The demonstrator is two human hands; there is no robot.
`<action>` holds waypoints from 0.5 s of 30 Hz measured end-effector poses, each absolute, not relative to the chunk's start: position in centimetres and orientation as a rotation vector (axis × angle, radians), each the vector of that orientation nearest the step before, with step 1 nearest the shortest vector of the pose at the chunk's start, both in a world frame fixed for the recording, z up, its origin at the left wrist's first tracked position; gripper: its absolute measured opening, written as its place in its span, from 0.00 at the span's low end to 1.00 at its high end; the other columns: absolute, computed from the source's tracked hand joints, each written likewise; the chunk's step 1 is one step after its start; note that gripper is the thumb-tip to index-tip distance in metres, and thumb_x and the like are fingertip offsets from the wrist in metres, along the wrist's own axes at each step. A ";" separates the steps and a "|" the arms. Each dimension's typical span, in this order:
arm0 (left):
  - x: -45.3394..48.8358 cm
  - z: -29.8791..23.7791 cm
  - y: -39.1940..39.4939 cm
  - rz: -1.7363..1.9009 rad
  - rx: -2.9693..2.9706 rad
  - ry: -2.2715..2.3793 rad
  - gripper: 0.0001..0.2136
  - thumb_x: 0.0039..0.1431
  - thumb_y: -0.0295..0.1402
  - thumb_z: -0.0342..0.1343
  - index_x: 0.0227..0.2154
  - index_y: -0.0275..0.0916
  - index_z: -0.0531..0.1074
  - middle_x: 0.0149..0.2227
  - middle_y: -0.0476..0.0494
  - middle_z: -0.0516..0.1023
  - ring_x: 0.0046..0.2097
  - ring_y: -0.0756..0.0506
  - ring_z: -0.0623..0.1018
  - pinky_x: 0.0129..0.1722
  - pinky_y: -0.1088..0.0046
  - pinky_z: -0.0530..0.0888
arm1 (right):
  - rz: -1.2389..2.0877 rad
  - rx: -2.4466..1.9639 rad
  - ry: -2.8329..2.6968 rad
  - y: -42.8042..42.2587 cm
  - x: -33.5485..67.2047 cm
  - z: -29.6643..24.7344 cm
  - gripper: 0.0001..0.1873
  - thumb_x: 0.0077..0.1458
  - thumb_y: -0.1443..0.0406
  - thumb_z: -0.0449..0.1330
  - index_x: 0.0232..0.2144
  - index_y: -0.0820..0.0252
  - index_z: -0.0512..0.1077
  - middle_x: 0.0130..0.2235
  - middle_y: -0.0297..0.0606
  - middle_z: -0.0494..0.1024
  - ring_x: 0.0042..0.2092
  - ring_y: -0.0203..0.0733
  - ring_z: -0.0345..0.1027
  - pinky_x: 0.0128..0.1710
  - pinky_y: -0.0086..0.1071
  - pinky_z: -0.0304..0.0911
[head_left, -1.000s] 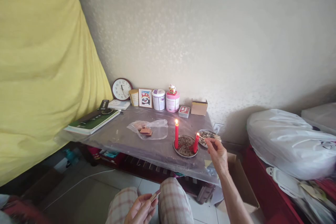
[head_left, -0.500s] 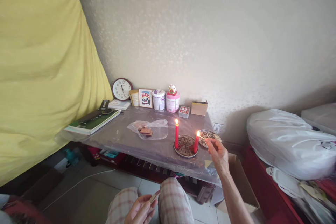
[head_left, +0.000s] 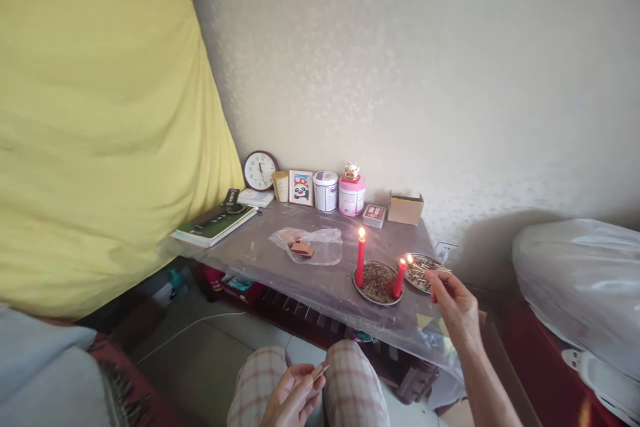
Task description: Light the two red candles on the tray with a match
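My right hand [head_left: 454, 307] pinches a thin matchstick [head_left: 419, 267] whose burning tip sits just right of the short red candle [head_left: 399, 277]. That candle and a taller red candle [head_left: 360, 261] both burn, standing on a round metal plate [head_left: 376, 281]. A second plate [head_left: 420, 272] holding several matchsticks lies beside it, partly behind the match. Low over my lap, my left hand [head_left: 293, 397] is closed on a small matchbox [head_left: 320, 371].
The plastic-covered table [head_left: 300, 267] carries a clear bag with brown pieces [head_left: 307, 245], a green book [head_left: 213, 227], a clock [head_left: 259, 170], tins, a picture and small boxes along the wall. A yellow sheet [head_left: 100, 133] hangs left; a white bundle [head_left: 580, 280] lies right.
My view has swung left, so everything sits further right in frame. The match tip has come away from the short candle's wick and now burns on its own.
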State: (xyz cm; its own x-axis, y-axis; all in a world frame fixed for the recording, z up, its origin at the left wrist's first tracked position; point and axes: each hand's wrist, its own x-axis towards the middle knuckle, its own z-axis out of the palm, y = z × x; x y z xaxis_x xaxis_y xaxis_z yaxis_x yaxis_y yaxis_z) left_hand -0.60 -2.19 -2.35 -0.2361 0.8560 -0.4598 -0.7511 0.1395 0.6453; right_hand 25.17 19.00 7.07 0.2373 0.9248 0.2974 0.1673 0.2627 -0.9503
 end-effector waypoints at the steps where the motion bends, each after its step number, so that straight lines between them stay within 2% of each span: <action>1: -0.5 -2.2 -2.2 1.511 0.139 1.004 0.15 0.38 0.40 0.75 0.29 0.41 0.80 0.37 0.43 0.88 0.40 0.46 0.83 0.42 0.72 0.75 | 0.749 -1.196 -1.218 19.1 25.3 7.3 0.24 0.42 0.46 0.68 0.29 0.61 0.78 0.18 0.27 0.66 0.22 0.35 0.58 0.24 0.31 0.56; 7: -0.7 -1.7 -2.2 1.507 0.154 0.990 0.17 0.37 0.42 0.76 0.29 0.40 0.80 0.35 0.44 0.88 0.40 0.47 0.83 0.42 0.73 0.74 | 0.956 -0.917 -1.045 18.2 27.3 11.8 0.20 0.40 0.50 0.74 0.24 0.58 0.75 0.21 0.28 0.66 0.23 0.30 0.56 0.21 0.27 0.52; 9: -0.6 -1.9 -2.2 1.496 0.156 1.002 0.16 0.37 0.42 0.76 0.28 0.40 0.80 0.36 0.44 0.88 0.40 0.46 0.83 0.42 0.72 0.74 | 1.087 -0.719 -1.010 17.7 28.4 13.2 0.20 0.38 0.53 0.75 0.22 0.57 0.72 0.22 0.27 0.62 0.20 0.26 0.50 0.18 0.27 0.45; 11: -0.5 -2.1 -2.1 1.514 0.155 1.014 0.17 0.37 0.43 0.75 0.29 0.40 0.80 0.36 0.43 0.88 0.40 0.46 0.83 0.42 0.72 0.75 | 1.106 -0.654 -1.054 17.5 29.3 13.7 0.19 0.45 0.52 0.72 0.20 0.54 0.69 0.22 0.25 0.59 0.17 0.25 0.40 0.15 0.27 0.38; 12: -0.5 -2.2 -2.1 1.526 0.157 1.013 0.17 0.37 0.43 0.75 0.29 0.40 0.80 0.36 0.43 0.88 0.40 0.46 0.83 0.42 0.72 0.75 | 1.062 -0.713 -1.113 17.4 29.6 13.6 0.20 0.48 0.50 0.69 0.18 0.54 0.68 0.20 0.24 0.58 0.17 0.26 0.38 0.14 0.27 0.38; 13: -0.6 -2.3 -2.2 1.524 0.164 1.006 0.17 0.38 0.43 0.75 0.29 0.40 0.81 0.37 0.43 0.88 0.41 0.46 0.83 0.42 0.72 0.75 | 0.993 -0.809 -1.170 17.4 29.9 13.2 0.21 0.50 0.49 0.66 0.17 0.54 0.69 0.19 0.24 0.58 0.17 0.28 0.39 0.14 0.27 0.39; 15: -0.8 -2.4 -2.3 1.488 0.187 0.984 0.16 0.39 0.42 0.75 0.30 0.40 0.81 0.37 0.43 0.88 0.42 0.46 0.83 0.43 0.73 0.75 | 0.834 -1.019 -1.241 17.3 30.5 12.5 0.20 0.47 0.50 0.68 0.16 0.56 0.72 0.16 0.25 0.61 0.18 0.30 0.45 0.14 0.27 0.42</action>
State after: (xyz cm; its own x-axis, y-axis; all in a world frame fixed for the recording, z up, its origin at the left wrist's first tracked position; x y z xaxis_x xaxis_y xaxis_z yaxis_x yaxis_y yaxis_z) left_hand -0.76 -2.32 -2.41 -0.2076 0.8789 -0.4295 -0.7389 0.1469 0.6576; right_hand 30.53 17.34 12.49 0.1559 0.9253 0.3458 0.0299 0.3455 -0.9380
